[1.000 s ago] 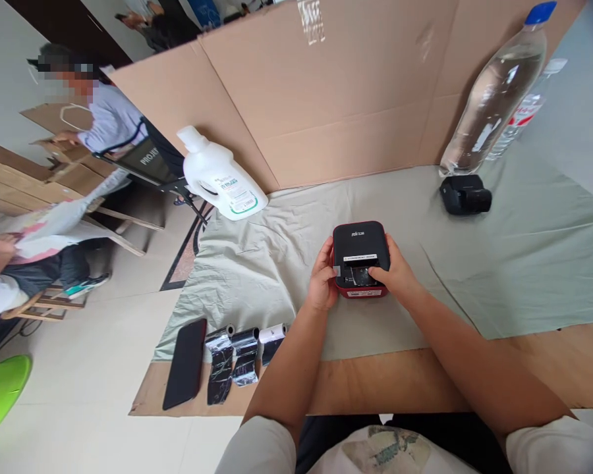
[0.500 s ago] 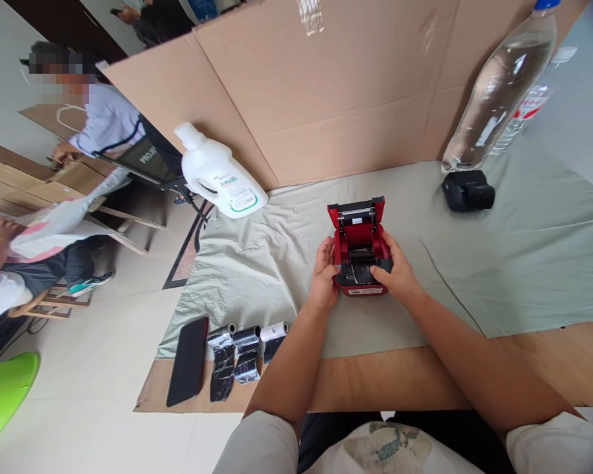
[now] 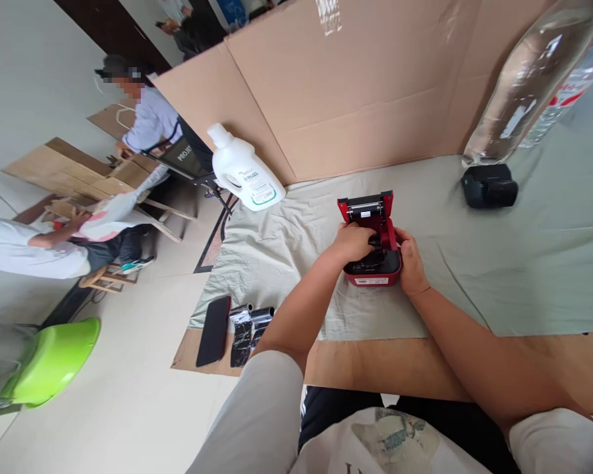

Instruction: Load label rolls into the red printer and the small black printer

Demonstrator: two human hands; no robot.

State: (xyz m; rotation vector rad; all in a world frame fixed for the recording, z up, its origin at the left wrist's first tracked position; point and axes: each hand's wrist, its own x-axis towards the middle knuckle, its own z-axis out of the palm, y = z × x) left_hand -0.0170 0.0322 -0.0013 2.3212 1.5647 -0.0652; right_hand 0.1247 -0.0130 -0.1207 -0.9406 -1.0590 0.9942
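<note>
A single head-worn camera looks forward and steeply down from above the person's lap, close over the table (image 3: 548,368). It faces a cardboard wall (image 3: 366,99) at the far edge (the floor (image 3: 128,395) fills the left side).

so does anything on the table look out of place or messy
Mostly tidy. The green cloth is wrinkled at its left end, and the small rolls beside the phone lie loose at the table edge. The red printer has its lid open.

No lettering reads clearly, neither on the white jug's label (image 3: 259,191) nor the printer's sticker (image 3: 371,281).
</note>
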